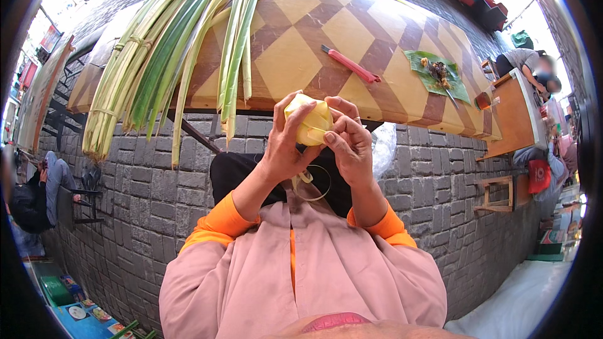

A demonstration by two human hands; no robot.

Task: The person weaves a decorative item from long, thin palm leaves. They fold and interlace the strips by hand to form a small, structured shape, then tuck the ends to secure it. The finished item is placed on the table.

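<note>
Between my hands, just over the table's near edge, is a pouch woven from pale yellow palm leaf (308,120). My left hand (293,134) grips its left side, thumb on top. The fingertips of my right hand (349,136) pinch a leaf strip at its right side. A thin curled strip (325,183) hangs below over my lap. Bundles of long green and yellow palm leaves (155,56) lie across the table's left part, their ends hanging over the near edge. A pink-handled knife or cutter (352,65) lies on the table beyond my right hand.
On the patterned table (282,61), a banana leaf with food (438,75) and a spoon lies at the right, beside a glass of dark drink (483,100). A wooden table (513,113) adjoins there. Clear plastic (384,148) is below the table edge. People sit at both sides.
</note>
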